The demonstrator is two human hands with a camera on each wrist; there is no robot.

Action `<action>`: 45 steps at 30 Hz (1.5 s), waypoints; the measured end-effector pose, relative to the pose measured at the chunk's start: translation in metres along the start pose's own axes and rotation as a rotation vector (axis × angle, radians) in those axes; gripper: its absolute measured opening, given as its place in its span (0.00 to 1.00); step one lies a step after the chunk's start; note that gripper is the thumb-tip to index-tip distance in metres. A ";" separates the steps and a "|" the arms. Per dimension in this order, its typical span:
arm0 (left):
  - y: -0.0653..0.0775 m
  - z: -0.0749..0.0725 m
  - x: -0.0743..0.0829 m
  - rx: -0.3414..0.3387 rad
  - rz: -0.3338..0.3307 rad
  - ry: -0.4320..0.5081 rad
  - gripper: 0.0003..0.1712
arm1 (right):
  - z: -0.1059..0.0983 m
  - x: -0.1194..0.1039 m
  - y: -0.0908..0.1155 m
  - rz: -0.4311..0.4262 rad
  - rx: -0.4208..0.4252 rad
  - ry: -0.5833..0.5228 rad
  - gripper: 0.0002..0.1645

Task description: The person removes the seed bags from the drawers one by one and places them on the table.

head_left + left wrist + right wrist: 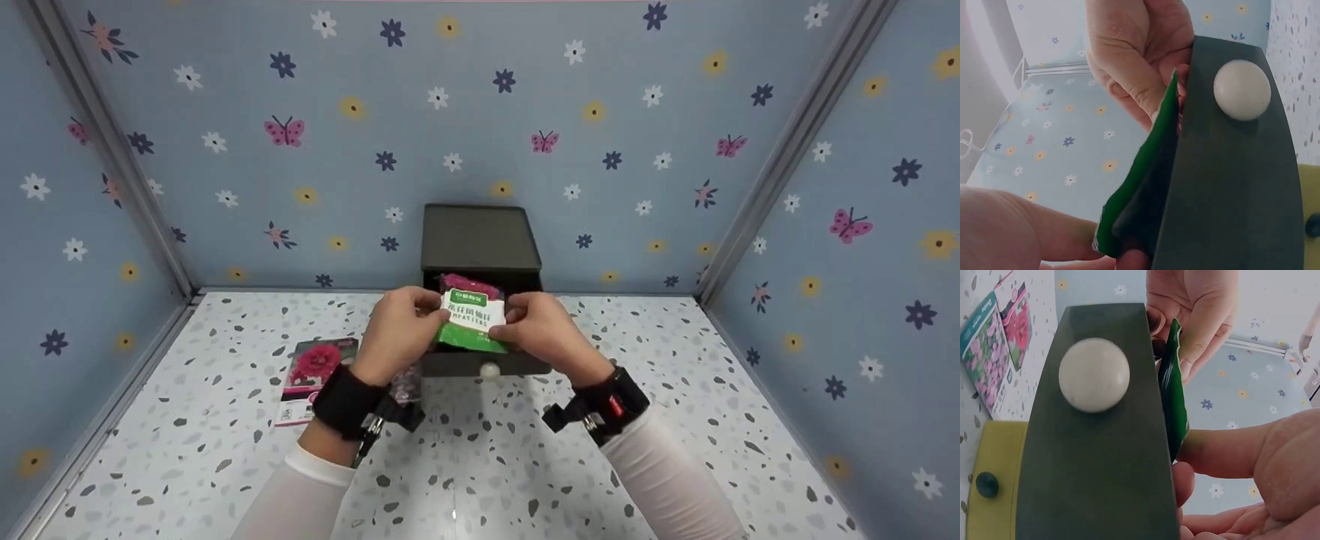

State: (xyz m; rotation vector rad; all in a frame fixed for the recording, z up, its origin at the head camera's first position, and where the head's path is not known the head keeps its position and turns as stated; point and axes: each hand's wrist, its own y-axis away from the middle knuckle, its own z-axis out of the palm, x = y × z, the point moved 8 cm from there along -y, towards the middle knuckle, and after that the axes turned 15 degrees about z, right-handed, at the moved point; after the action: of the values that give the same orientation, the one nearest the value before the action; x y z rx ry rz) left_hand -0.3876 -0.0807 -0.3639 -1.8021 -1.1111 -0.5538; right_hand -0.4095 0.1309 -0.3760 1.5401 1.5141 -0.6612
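In the head view, your left hand (397, 330) and right hand (551, 330) pinch opposite sides of a seed packet (474, 319) over the open dark drawer (448, 366). Another packet (315, 367) lies on the speckled table (480, 465), to your left.

In the left wrist view, your thumb presses the packet's green edge, just beside the drawer front with its white knob (1242, 90).

In the right wrist view, your thumb and finger grip the packet; a yellow drawer (1002, 455) sits below the dark one.
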 end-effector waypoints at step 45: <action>0.053 -0.057 -0.041 0.151 -0.032 0.268 0.22 | 0.061 -0.033 0.024 -0.091 0.070 0.012 0.41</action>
State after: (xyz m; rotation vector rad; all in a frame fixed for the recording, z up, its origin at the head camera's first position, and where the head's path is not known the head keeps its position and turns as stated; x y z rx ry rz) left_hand -0.3575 -0.1584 -0.3918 -1.5320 -0.9714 -0.6892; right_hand -0.3787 0.0646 -0.3738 1.5370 1.5926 -0.7656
